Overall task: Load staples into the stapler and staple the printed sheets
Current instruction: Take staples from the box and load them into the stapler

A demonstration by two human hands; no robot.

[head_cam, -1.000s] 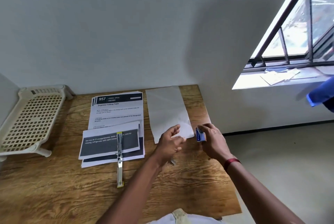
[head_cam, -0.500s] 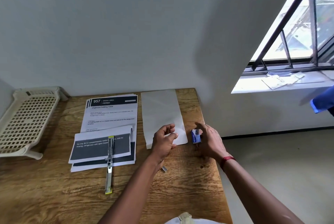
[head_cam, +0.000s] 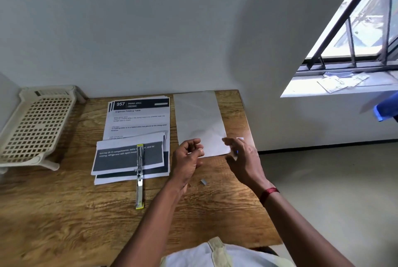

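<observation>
Where printed sheets (head_cam: 131,154) lie, stapler (head_cam: 140,175) lengthwise, toward the wall.

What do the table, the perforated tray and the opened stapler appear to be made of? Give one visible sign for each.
Table: wood or wood-look laminate, matt; brown grain lines run along it.
Perforated tray: cream plastic, apparently moulded; an even grid of holes and rounded legs.
Opened stapler: mostly bare metal, shiny silver along its length, with yellow tips that may be plastic.
</observation>
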